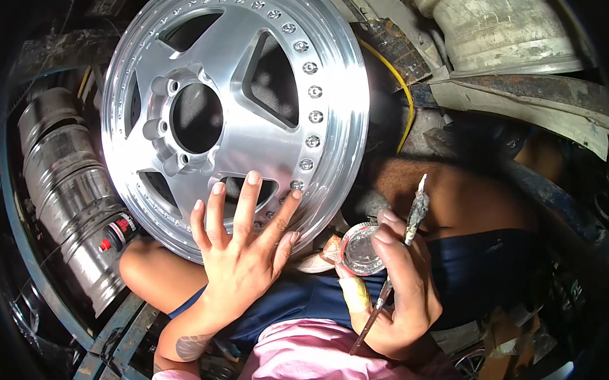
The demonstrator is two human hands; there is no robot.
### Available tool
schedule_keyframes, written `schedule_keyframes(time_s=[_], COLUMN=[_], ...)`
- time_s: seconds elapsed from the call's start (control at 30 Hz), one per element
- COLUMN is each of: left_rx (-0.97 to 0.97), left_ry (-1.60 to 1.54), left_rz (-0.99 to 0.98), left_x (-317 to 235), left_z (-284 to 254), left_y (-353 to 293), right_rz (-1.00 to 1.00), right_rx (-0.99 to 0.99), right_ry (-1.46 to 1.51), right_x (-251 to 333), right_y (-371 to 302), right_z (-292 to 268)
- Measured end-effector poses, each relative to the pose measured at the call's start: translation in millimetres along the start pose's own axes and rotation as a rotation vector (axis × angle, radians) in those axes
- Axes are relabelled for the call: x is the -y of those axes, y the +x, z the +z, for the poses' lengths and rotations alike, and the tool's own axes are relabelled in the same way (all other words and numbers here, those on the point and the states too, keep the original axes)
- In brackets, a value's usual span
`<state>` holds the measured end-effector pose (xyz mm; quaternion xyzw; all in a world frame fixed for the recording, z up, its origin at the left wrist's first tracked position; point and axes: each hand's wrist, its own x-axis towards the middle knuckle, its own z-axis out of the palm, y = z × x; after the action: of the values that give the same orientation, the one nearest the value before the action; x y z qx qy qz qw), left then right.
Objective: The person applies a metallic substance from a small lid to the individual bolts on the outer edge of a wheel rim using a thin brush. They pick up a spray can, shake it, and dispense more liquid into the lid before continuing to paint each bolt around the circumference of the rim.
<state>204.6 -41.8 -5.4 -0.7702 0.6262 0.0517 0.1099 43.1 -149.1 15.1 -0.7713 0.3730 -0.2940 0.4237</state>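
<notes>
A shiny silver alloy wheel rim point(258, 141) leans in front of me, with a ring of bolts around its outer lip and large openings between its spokes. My left hand point(243, 254) rests on its lower part with the fingers spread, holding nothing. To the right, my right hand point(407, 287) grips a thin paintbrush point(418, 215), its pale tip pointing up and away, its dark handle running down across the palm. The same hand also holds a small round tin point(360, 250) with a dark grey inside. Yellow tape point(355, 294) wraps one of its fingers.
Several stacked metal rim barrels point(73, 180) lie at the left, beside a small black-and-red bottle point(119, 231) and a blue metal frame point(46, 269). A dull, worn rim point(505, 28) sits at the far right. A yellow cable point(409, 107) curves beside the wheel.
</notes>
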Motion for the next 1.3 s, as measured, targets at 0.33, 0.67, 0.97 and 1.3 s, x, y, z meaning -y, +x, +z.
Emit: schedule_keyframes(time_s=[0.33, 0.67, 0.97, 1.3], left_rx=[-0.046, -0.044, -0.427, -0.394], left_ry=[0.082, 0.067, -0.323, -0.283], left_rz=[0.129, 0.237, -0.225, -0.72], left_x=[18, 41, 76, 76], left_z=[4, -1, -29, -24], left_y=[7, 11, -65, -201], right_rz=[-0.016, -0.017, 0.076, -0.164], right_rx=[0.0, 0.022, 0.017, -0.088], right_ry=[0.019, 0.042, -0.235, -0.125], right_x=[1, 3, 12, 33], right_y=[-3, -5, -9, 2], right_z=[2, -3, -7, -16])
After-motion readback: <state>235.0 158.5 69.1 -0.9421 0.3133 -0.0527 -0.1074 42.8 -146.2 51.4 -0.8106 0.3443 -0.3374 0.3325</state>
